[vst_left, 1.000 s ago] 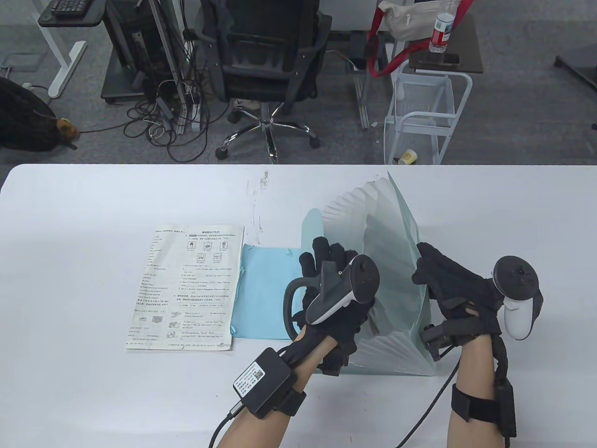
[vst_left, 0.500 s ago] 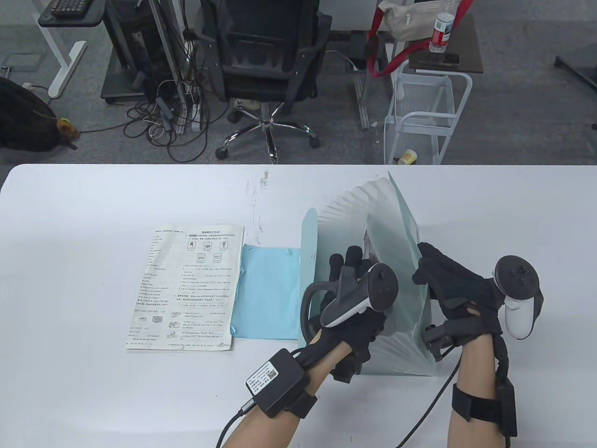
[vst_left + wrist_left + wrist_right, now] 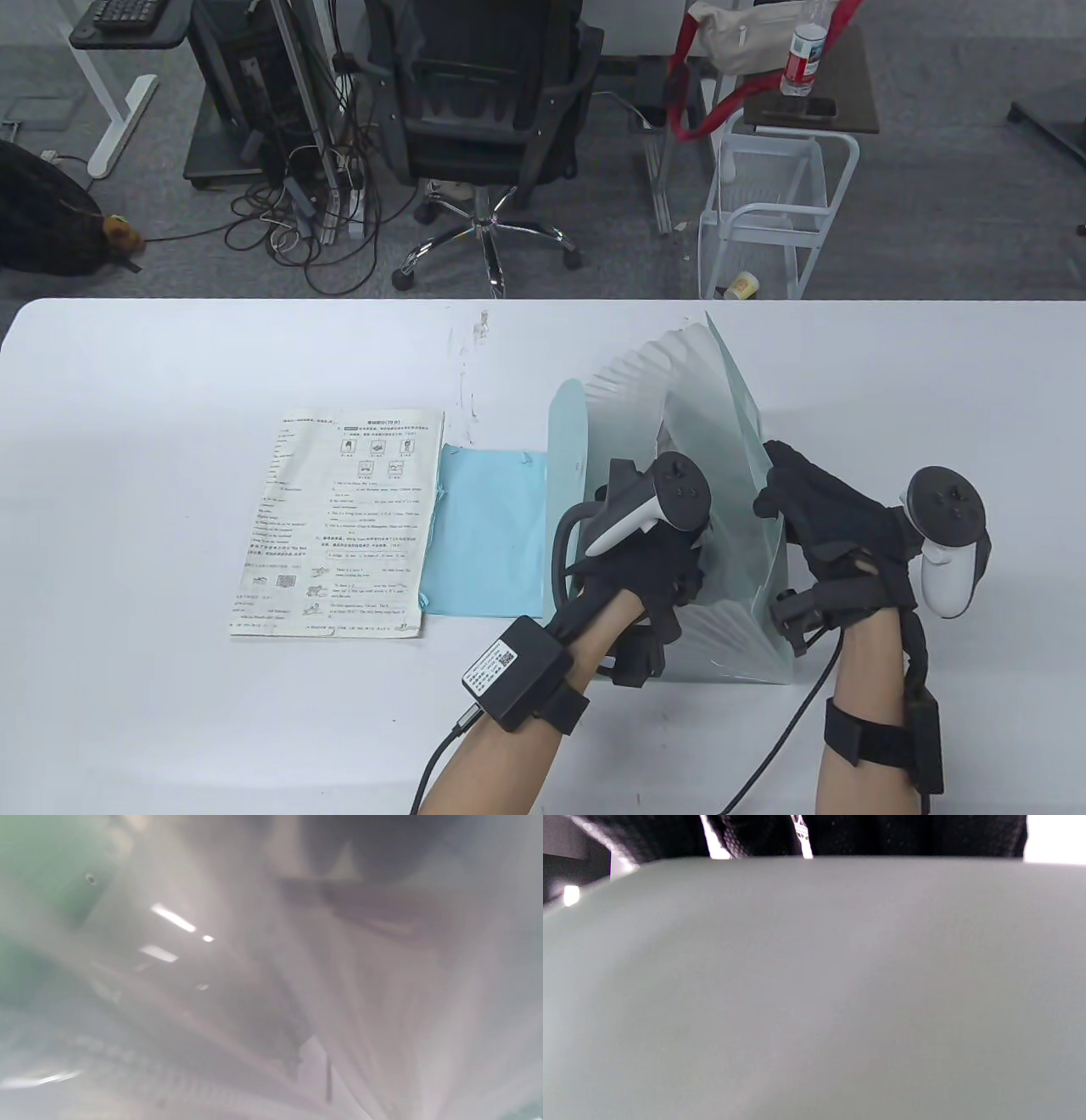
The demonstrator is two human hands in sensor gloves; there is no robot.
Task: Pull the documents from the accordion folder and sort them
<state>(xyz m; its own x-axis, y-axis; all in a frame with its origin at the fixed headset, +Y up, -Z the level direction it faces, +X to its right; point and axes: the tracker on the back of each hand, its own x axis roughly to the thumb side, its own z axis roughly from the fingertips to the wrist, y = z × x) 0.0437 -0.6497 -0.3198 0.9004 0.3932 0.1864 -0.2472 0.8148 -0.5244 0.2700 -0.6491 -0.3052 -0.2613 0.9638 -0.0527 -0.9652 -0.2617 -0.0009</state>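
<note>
Table view first: the accordion folder (image 3: pixel 679 475) stood fanned open on the white table (image 3: pixel 170 696), right of centre, with its far corner near the back edge of the table. The left hand (image 3: pixel 632 577) was down between the pleats; its fingers were hidden inside, so I could not tell if they held any paper. The right hand (image 3: pixel 827 526) held the right outer cover near the top edge, fingers curled over it. To the left lay a printed worksheet (image 3: pixel 339 526) and, touching it, a light blue sheet (image 3: pixel 488 535) whose right edge went under the folder's left flap. I judged that a strong pull could lift or tip the whole folder if the right hand let go, or tear a page caught on a pleat; the blue sheet could also be pushed out of place if the folder slid left. Open room was wide on the left part of the table and in front, near the person; the cables (image 3: pixel 780 730) hung close to the front edge. Left wrist view next: only blurred grey dividers and a greenish cover (image 3: pixel 38 870), no fingers clear. Right wrist view last: dark gloved fingers (image 3: pixel 882 834) over the top of the pale cover (image 3: pixel 814 993), which filled the frame.
</note>
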